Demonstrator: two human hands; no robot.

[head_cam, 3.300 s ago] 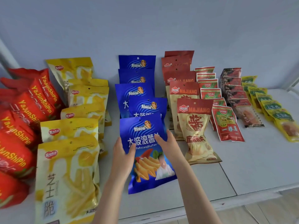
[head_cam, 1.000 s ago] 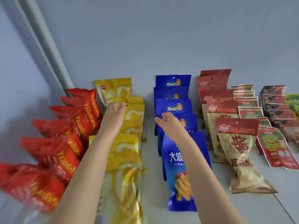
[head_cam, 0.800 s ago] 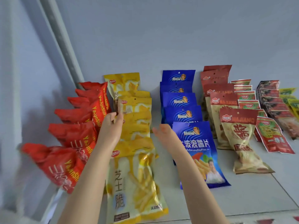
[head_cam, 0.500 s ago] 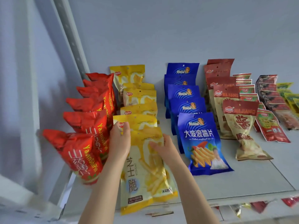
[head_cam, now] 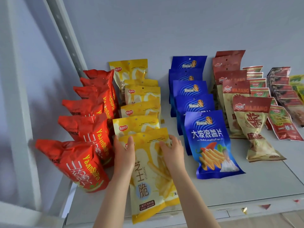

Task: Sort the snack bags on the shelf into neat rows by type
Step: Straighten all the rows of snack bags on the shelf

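On shelf [head_cam: 246, 186], left hand [head_cam: 124, 155], right hand [head_cam: 174, 153] now grip yellow bag [head_cam: 148, 178]

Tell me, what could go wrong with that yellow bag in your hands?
The front yellow bag, held between left hand and right hand, hangs over the shelf edge and might slide off. The leaning red bags beside the left hand could topple if bumped.

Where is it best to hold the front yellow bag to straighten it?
By its two upper side edges, one hand from each side. The front yellow bag lies flat and long, its top overlapping the next bag; the left hand and right hand hold it there.
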